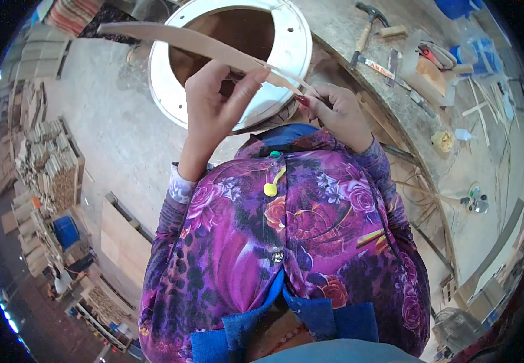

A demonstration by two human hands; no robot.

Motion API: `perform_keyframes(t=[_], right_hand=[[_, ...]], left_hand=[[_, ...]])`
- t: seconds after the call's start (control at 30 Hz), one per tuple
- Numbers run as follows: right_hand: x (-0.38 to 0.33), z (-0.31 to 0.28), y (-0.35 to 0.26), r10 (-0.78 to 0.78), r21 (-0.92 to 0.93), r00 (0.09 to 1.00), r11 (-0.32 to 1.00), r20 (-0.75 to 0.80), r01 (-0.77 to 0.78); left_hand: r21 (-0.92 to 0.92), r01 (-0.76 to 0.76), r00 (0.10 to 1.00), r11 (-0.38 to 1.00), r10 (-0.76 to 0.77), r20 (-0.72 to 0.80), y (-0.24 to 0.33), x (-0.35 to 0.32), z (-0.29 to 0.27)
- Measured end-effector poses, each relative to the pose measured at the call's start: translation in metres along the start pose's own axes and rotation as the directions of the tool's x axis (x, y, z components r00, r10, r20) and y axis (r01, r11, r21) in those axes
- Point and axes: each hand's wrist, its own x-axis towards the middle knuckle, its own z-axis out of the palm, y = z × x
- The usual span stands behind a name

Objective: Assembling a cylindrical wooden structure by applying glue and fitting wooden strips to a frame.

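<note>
A long, thin wooden strip (pixel 201 42), pale and slightly bowed, runs from about ten o'clock down toward the centre of the view, crossing over a round white-rimmed drum frame (pixel 295 45) that lies at twelve o'clock. The left hand (pixel 213 103) pinches the strip between thumb and fingers near its lower end, palm turned inward. The right hand (pixel 334 109), just beside it at one o'clock, grips the strip's narrow tip together with a small red-handled tool (pixel 302 100); how the tool meets the wood is too small to tell. Both hands are held up in front of a purple floral garment (pixel 286 236). At two o'clock the curved tabletop (pixel 486 181) carries a hammer (pixel 365 30) and loose wood scraps. At nine o'clock stacks of cut wood pieces (pixel 50 163) stand on the floor.
</note>
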Motion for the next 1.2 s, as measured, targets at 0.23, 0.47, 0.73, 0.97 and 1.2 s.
perform_keyframes(t=[0.23,0.47,0.73,0.97,1.2], right_hand=[[0.013,-0.001,-0.012,0.068,0.030,0.994,0.997,0.085,-0.070],[0.012,-0.006,-0.012,-0.106,0.197,0.953,0.979,0.284,0.050],[-0.003,-0.032,-0.011,-0.057,0.301,0.922,0.951,0.383,-0.066],[-0.019,-0.035,-0.003,-0.020,0.373,0.892,0.913,0.451,-0.168],[-0.064,-0.093,0.005,0.191,0.602,0.963,0.797,-0.190,-0.039]], left_hand=[[0.259,-0.432,0.902,0.864,0.419,0.105,0.008,0.001,-0.005],[-0.272,0.215,0.976,0.938,-0.211,0.046,0.008,0.002,-0.009],[-0.478,0.370,0.929,0.797,-0.301,0.217,-0.006,0.015,0.006],[-0.131,0.274,0.922,0.953,-0.221,0.317,0.011,0.022,0.018],[-0.097,0.238,0.923,0.967,-0.194,0.332,0.016,0.035,0.043]])
